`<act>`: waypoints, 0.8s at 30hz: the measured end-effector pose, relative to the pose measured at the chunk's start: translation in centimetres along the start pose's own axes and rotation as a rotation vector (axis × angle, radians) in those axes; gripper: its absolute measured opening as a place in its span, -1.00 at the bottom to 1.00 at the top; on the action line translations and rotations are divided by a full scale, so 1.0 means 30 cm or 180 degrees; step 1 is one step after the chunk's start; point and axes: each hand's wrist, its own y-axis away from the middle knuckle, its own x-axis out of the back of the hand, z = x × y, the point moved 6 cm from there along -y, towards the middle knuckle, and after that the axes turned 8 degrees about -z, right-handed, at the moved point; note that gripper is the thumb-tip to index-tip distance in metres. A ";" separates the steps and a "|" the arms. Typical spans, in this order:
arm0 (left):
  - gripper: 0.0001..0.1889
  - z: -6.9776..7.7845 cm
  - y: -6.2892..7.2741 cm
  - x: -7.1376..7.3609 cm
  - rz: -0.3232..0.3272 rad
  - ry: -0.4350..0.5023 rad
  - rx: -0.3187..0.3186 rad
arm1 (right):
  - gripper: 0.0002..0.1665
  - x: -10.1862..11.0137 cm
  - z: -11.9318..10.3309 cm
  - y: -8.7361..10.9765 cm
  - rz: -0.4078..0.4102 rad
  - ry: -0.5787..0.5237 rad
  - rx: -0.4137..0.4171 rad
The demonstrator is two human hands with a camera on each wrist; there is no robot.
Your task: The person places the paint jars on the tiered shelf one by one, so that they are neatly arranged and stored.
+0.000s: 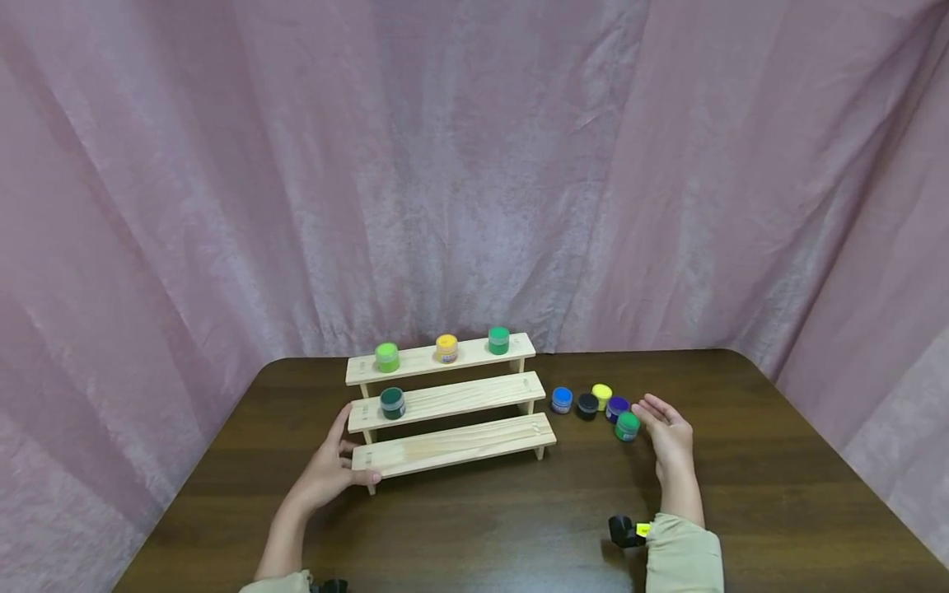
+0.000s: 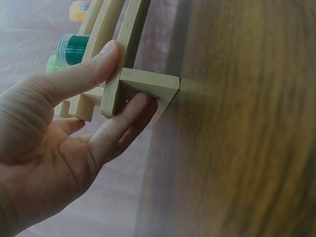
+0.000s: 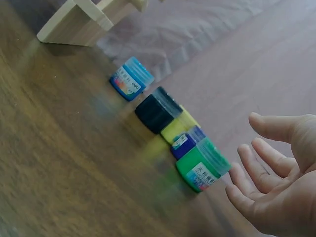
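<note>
My left hand (image 1: 326,473) grips the left end of a three-step wooden display stand (image 1: 452,445). In the left wrist view the thumb lies on the lowest step and the fingers (image 2: 123,123) reach beneath it by the leg. My right hand (image 1: 670,441) is beside a green paint jar (image 1: 627,427), fingers loosely spread and holding nothing. Near that jar are a purple jar (image 1: 616,408), a yellow jar (image 1: 601,396), a black jar (image 1: 586,406) and a blue jar (image 1: 562,400). A dark green jar (image 1: 393,403) stands on the middle step's left end.
On the top step stand a light green jar (image 1: 387,357), a yellow-orange jar (image 1: 446,348) and another green jar (image 1: 499,340). A brown wooden table (image 1: 474,527) carries everything. Behind it hangs a pink curtain (image 1: 460,181).
</note>
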 end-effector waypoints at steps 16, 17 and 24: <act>0.33 0.007 0.000 -0.003 0.0013 -0.0087 -0.0032 | -0.24 -0.007 0.075 -0.024 -0.0327 0.0296 -0.0209; 0.33 0.006 0.001 -0.003 0.0012 -0.0074 -0.0024 | -0.23 -0.008 0.077 -0.025 -0.0333 0.0329 -0.0178; 0.33 0.008 0.004 -0.001 0.0034 -0.0049 0.0011 | -0.24 -0.020 0.073 -0.015 -0.0382 0.0639 -0.0278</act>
